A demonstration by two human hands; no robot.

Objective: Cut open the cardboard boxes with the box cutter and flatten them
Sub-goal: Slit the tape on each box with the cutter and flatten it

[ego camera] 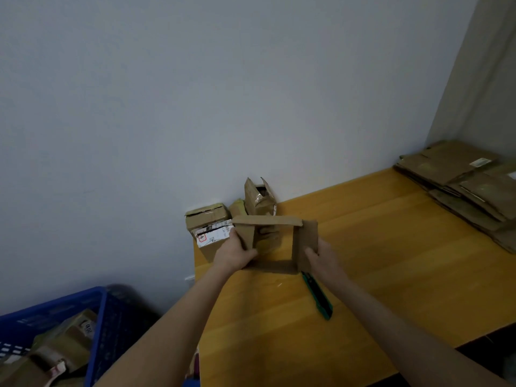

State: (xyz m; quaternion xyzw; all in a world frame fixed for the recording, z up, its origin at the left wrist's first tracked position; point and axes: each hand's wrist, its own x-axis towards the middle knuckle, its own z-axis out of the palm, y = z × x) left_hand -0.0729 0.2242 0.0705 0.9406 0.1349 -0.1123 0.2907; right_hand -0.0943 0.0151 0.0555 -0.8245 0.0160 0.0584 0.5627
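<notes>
On the yellow wooden table (391,261), at its far right by the corner of the room, lay a stack of flattened cardboard (469,185), several sheets deep and spread unevenly. At the far left corner, against the grey wall (195,93), stood a labelled box (208,227) with a white shipping label on its near face, and just beside it an upright box (258,198) with its top flaps standing open. Something yellowish showed between those two, too small for us to name. Below the table's left edge sat a blue crate (100,317) holding more cardboard.

The box cutter (318,296), green and black, lay flat on the table under our right forearm, near the box we held but not touching it, as far as we could see.

We held the open-ended box (268,220) above the table's left part, in front of the two standing boxes and partly hiding them. It was plain brown, with both ends open so that we looked straight through it, and its frame leaned slightly out of square. Our left hand (234,254) gripped its left wall, thumb curled over the near edge; our right hand (324,256) gripped its right wall the same way. The hands were apart, one on each side.
</notes>
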